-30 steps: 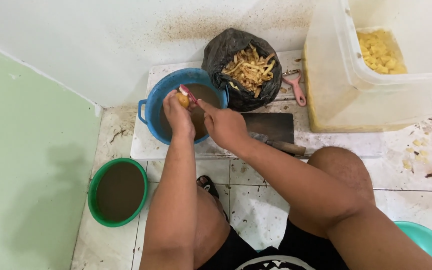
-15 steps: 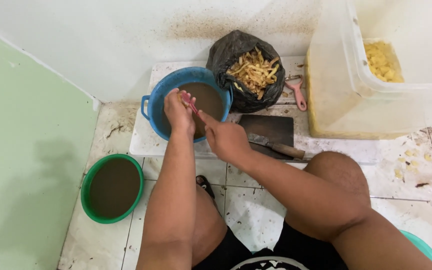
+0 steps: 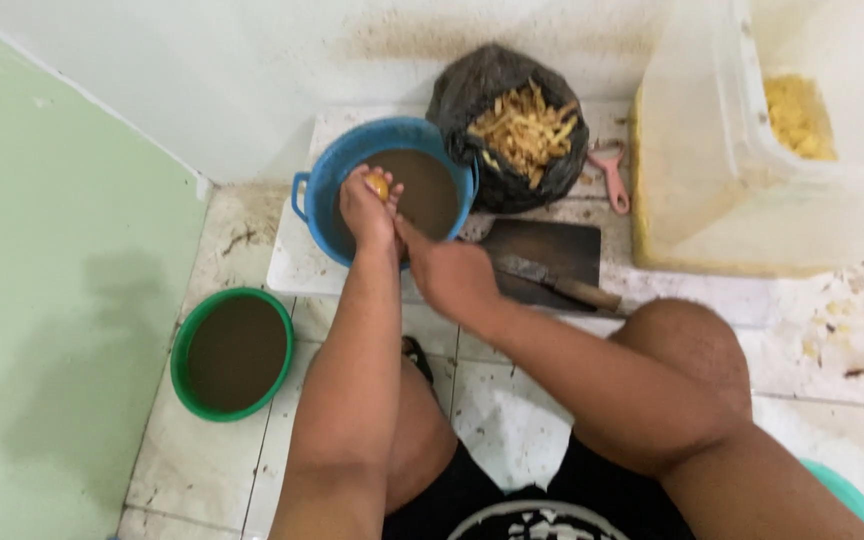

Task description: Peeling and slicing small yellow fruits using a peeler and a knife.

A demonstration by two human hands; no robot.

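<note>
Clear tub (image 3: 712, 150), right, holds yellow pieces. Blue basin (image 3: 352, 160) of brown water on white board (image 3: 297, 270). Green bowl (image 3: 192, 340), same water, on floor. Black bag (image 3: 472, 90) of peelings. Cleaver (image 3: 552, 280) on dark board.

Left hand (image 3: 364, 208), fingers curled, pinches small yellow tuber (image 3: 379, 187) above basin. Right hand (image 3: 452, 275) loosely curled beside it, apparently holding nothing.

Tuber: likely light, firm, wet and slippery; grip around its middle.

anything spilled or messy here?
Yes. Yellow scraps lie scattered on the stained floor tiles beside the translucent bin. Both basins, blue and green, hold murky brown water.
</note>
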